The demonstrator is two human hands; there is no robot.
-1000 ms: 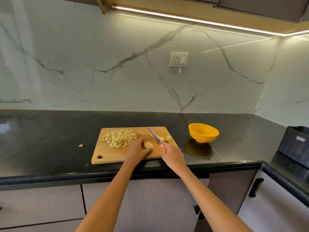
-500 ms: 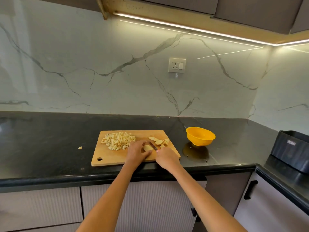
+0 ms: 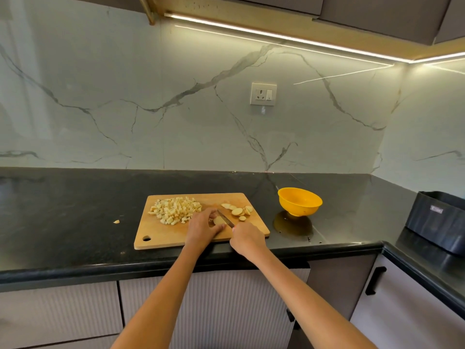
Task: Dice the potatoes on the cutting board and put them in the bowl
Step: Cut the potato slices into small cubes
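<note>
Slicing is the step in hand in the head view: the left hand [image 3: 202, 226] pins a potato piece [image 3: 218, 220] on the board [image 3: 161, 238], its grip curled round the piece, while the right hand [image 3: 247, 239] has its grip wrapped about the handle of the knife [image 3: 225, 218], whose blade lies across the piece just beside the left fingertips. To do this well, I judge the fingertips should stay tucked back from the edge, the piece should sit on a flat face so it cannot roll, and the cuts should be even, so that the rounds can later be stacked and crossed into cubes matching those already made. A heap of dice [image 3: 176, 210] lies on the board's left half; some slices [image 3: 237, 210] lie at its far right, near the blade's tip. One stray bit [image 3: 116, 221] sits on the table [image 3: 75, 197], left of the board. The bowl [image 3: 299, 201], yellow, stands on the table to the right of the board, apart from it, and looks empty, so nothing has yet been moved across.
</note>
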